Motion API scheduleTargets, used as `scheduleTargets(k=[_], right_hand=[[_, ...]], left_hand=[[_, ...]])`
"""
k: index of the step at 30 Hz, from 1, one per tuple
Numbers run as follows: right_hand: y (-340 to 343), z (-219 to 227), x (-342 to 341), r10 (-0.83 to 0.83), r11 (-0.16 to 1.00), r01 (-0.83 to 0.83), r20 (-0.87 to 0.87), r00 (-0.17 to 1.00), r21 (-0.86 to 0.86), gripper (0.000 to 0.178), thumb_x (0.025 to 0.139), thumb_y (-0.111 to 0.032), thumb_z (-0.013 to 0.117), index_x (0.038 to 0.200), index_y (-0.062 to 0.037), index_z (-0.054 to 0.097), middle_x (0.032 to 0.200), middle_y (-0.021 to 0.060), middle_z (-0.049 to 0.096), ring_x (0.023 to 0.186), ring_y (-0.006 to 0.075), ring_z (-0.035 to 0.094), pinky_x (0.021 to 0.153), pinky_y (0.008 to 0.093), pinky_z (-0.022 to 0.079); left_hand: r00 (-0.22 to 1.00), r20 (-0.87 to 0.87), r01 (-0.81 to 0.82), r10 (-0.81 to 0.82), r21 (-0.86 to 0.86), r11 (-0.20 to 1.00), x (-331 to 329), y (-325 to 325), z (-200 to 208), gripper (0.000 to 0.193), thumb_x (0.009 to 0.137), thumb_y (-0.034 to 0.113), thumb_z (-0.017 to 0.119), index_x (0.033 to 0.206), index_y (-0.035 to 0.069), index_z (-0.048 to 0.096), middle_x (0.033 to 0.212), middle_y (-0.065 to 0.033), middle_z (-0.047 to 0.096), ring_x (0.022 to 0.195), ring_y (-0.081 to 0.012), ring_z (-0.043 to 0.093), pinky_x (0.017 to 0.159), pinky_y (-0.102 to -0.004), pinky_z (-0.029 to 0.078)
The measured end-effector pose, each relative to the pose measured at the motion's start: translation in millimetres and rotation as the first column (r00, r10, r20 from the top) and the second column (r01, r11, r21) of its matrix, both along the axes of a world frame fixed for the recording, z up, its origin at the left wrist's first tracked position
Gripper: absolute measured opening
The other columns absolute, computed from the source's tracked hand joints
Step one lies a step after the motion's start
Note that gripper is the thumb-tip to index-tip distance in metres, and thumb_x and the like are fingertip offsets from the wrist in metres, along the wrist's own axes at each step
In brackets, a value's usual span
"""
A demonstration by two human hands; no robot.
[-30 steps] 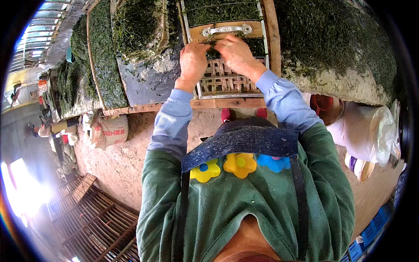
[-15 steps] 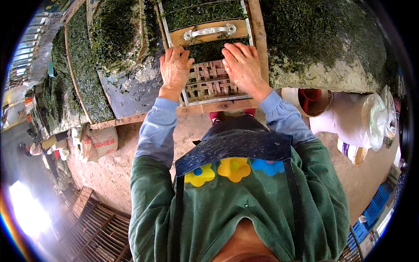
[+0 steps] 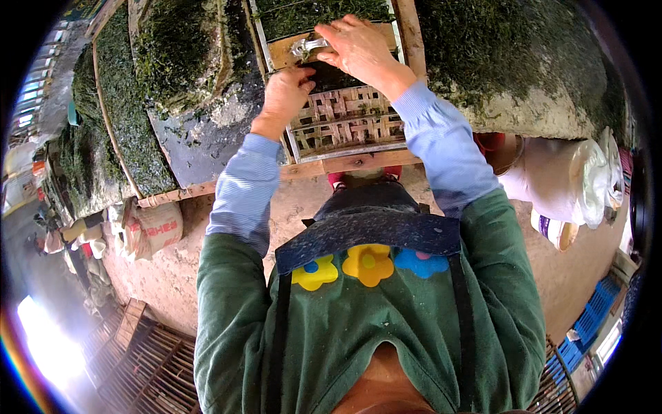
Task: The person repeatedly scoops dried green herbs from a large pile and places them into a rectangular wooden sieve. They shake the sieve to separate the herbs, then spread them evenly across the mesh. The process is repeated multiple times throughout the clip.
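Note:
A narrow frame with pale side rails (image 3: 292, 147) lies in front of me, over woven slats (image 3: 348, 119) that show in its near part. Across it sits a wooden board (image 3: 281, 54) with a shiny metal handle (image 3: 303, 47). My right hand (image 3: 362, 55) is closed around that handle, thumb on the near side and fingers on the far side, hiding its right part. Dark green, seaweed-like strands (image 3: 324, 21) fill the frame beyond the board. My left hand (image 3: 286, 96) rests at the left rail, fingers curled together by the board's near edge; what they pinch is hidden.
Heaps of the same dark green strands (image 3: 483, 55) cover the surface at right, and more (image 3: 176, 55) lie at left. A wooden edge (image 3: 352, 162) runs along the front. Below it at right stand a bucket (image 3: 500, 152) and a white sack (image 3: 552, 176); another sack (image 3: 155, 224) is at left.
My right hand has moved up and left from the frame's right side onto the board's handle. My left hand has curled further inward beside the left rail.

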State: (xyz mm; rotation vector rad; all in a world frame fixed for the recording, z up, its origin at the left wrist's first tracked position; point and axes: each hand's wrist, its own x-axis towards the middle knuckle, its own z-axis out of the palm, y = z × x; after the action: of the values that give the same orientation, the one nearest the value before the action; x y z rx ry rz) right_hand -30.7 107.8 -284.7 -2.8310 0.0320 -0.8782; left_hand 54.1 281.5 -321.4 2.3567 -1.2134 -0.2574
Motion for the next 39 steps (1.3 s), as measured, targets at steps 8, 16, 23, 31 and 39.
scheduleTargets(k=[8, 16, 23, 31, 39], right_hand=[[15, -1, -38, 0.092, 0.996, -0.093, -0.309, 0.947, 0.010, 0.020, 0.080, -0.014, 0.061, 0.100, -0.0130, 0.065, 0.096, 0.0075, 0.062, 0.098, 0.0229, 0.056, 0.090, 0.0443, 0.043], [-7, -45, -18, 0.349, 0.937, -0.347, -0.092, 0.933, 0.031, 0.037, 0.080, -0.032, 0.061, 0.108, -0.0066, 0.058, 0.130, 0.0105, 0.044, 0.123, 0.0270, 0.040, 0.104, 0.0415, 0.034], [-68, -41, -68, 0.056, 0.983, -0.106, 0.308, 0.950, 0.149, 0.056, 0.070, -0.039, 0.071, 0.115, -0.0125, 0.050, 0.125, 0.0140, 0.042, 0.115, 0.0336, 0.042, 0.093, 0.0470, 0.034], [-176, -65, -99, -0.395, 0.889, 0.456, -0.450, 0.801, 0.031, 0.072, 0.071, -0.036, 0.074, 0.134, -0.0330, 0.039, 0.143, 0.0112, 0.020, 0.120, 0.0528, 0.031, 0.086, 0.0683, 0.037], [-238, -44, -80, -0.294, 0.862, 0.396, -0.323, 0.899, 0.317, 0.041, 0.062, -0.014, 0.074, 0.103, -0.0167, 0.066, 0.118, 0.0100, 0.054, 0.093, 0.0285, 0.060, 0.078, 0.0386, 0.051]], left_hand=[[0.902, 0.079, -0.377, 0.425, -0.334, 0.864, 6, 39, 47, 0.015, 0.080, 0.018, 0.068, 0.091, 0.009, 0.071, 0.087, -0.0056, 0.066, 0.080, -0.0157, 0.060, 0.068, -0.0264, 0.049], [0.876, 0.482, -0.009, 0.037, -0.062, 0.998, 0, -23, -10, 0.049, 0.090, 0.035, 0.043, 0.134, 0.014, 0.043, 0.142, -0.0041, 0.036, 0.133, -0.0294, 0.027, 0.107, -0.0465, 0.020], [0.875, 0.484, -0.038, 0.028, 0.011, 0.999, -1, -25, -11, 0.054, 0.093, 0.040, 0.023, 0.141, 0.017, 0.034, 0.148, 0.0001, 0.026, 0.138, -0.0254, 0.018, 0.111, -0.0433, 0.012], [0.865, 0.500, -0.070, 0.032, 0.056, 0.996, 0, -27, -13, 0.056, 0.093, 0.042, 0.018, 0.141, 0.018, 0.034, 0.148, 0.0007, 0.026, 0.139, -0.0240, 0.017, 0.111, -0.0431, 0.010], [0.855, 0.518, -0.073, 0.024, 0.075, 0.995, 1, -24, -12, 0.061, 0.094, 0.050, 0.011, 0.141, 0.018, 0.033, 0.149, 0.0015, 0.024, 0.139, -0.0231, 0.016, 0.111, -0.0420, 0.010]])
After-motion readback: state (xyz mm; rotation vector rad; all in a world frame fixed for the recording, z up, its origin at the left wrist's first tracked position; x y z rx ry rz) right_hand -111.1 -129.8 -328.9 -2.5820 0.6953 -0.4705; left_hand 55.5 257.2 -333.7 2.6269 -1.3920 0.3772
